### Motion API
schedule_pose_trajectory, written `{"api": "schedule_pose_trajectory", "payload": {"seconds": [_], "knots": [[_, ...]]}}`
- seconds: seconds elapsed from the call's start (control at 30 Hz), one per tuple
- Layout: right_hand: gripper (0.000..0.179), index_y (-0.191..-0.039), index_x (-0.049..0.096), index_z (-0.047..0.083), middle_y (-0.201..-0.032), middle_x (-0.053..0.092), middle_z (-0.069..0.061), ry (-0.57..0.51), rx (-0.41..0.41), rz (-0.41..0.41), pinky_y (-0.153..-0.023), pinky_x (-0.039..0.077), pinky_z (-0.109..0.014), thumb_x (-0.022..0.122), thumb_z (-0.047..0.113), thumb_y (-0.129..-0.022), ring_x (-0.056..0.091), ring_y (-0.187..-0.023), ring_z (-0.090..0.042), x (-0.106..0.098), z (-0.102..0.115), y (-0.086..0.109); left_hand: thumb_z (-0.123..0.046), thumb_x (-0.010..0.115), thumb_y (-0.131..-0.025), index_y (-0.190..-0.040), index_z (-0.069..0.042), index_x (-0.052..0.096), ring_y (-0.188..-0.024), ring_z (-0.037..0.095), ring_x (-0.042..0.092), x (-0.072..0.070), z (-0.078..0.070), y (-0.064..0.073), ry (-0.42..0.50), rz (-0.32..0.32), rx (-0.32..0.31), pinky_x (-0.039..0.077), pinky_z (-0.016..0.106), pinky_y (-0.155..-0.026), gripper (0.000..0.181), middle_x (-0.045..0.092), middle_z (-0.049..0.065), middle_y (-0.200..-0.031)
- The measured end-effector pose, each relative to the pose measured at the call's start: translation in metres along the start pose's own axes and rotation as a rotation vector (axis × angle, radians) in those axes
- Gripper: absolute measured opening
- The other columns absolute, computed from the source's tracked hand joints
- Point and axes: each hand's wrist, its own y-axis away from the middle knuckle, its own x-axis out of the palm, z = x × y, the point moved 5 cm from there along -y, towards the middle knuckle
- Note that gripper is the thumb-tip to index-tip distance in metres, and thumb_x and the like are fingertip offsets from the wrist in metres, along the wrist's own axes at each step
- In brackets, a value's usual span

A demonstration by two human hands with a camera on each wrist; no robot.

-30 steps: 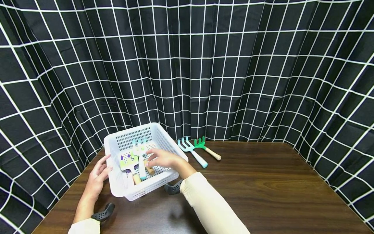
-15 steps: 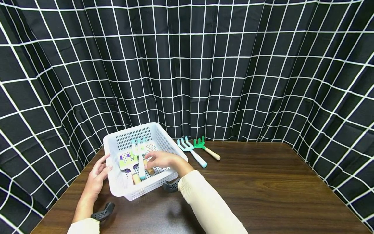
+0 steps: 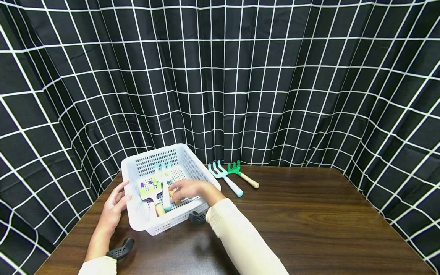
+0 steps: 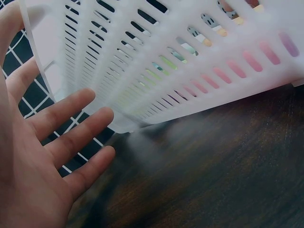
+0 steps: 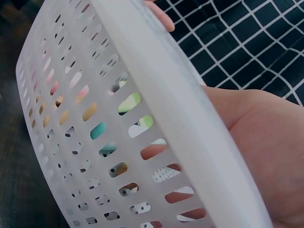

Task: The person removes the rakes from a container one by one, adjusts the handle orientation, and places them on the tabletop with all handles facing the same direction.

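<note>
A black fabric curtain printed with a white-line grid hangs in folds behind and on both sides of a dark brown, wood-grained tabletop. The curtain runs along the tabletop's back edge. A pale sheen lies on the tabletop toward the near side.
</note>
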Motion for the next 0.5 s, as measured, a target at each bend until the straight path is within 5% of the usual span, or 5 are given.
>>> {"api": "schedule_pose_trajectory", "payload": {"seconds": [0.23,0.5], "knots": [[0.053,-0.137,0.053,0.01,-0.131,0.059,-0.004,0.086,0.011,0.035,-0.101,0.034,-0.026,0.066,0.03,-0.09,0.052,-0.119,-0.012,0.005,-0.004,-0.006,-0.007,0.05,-0.1,-0.143,0.001,0.036,-0.089,0.002,0.061,0.001,0.001,0.001,-0.005,-0.002,0.001,0.048,0.018,-0.074,0.046,0.062,-0.009,-0.105],[0.051,-0.136,0.053,0.006,-0.13,0.061,-0.007,0.048,0.003,0.115,-0.097,0.037,-0.022,0.065,0.027,-0.091,0.056,-0.117,-0.013,0.012,-0.004,-0.01,-0.009,0.05,-0.101,-0.145,0.001,0.035,-0.092,0.002,0.061,0.0,-0.001,0.001,-0.003,0.01,0.0,0.047,0.016,-0.076,0.047,0.062,-0.009,-0.108]]}}
